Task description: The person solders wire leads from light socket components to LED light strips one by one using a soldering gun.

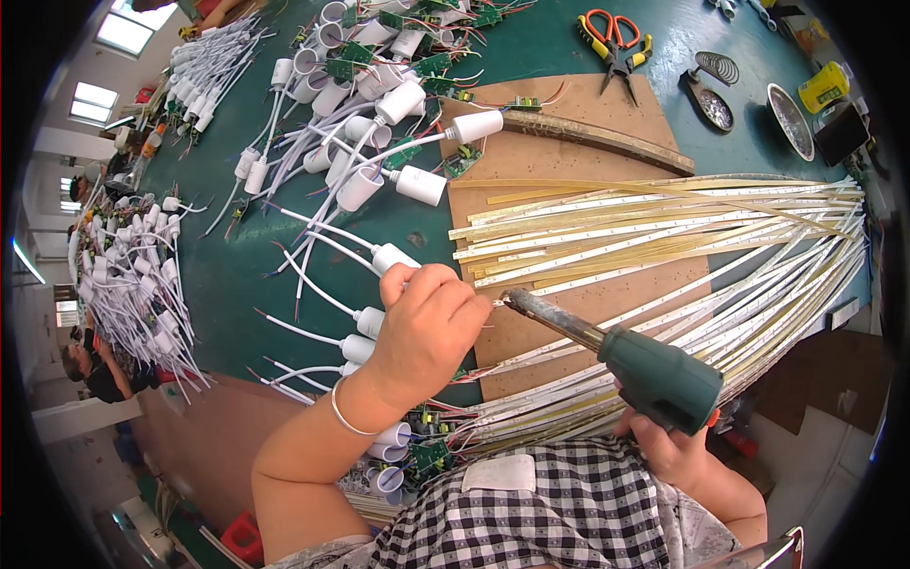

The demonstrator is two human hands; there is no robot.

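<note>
My left hand [431,318] is closed in a pinch, with a thin wire coming out at the fingertips beside the cut ends of the LED strips [588,228]. My right hand [668,450] wraps round the handle of a green soldering gun [659,379]. Its metal barrel points left, and the dark tip sits close to my left fingertips; whether it touches the wire I cannot tell. White lamp holders [393,258] with white cables lie under and beside my left hand. The strips, white and yellow, fan across a brown board [578,356].
A wooden bar [597,140] lies across the board's far part, near orange-handled pliers [616,57]. A soldering iron stand [709,100] and a metal bowl [790,121] stand at the far right. Lamp holders with green circuit boards [353,52] pile up at the far left.
</note>
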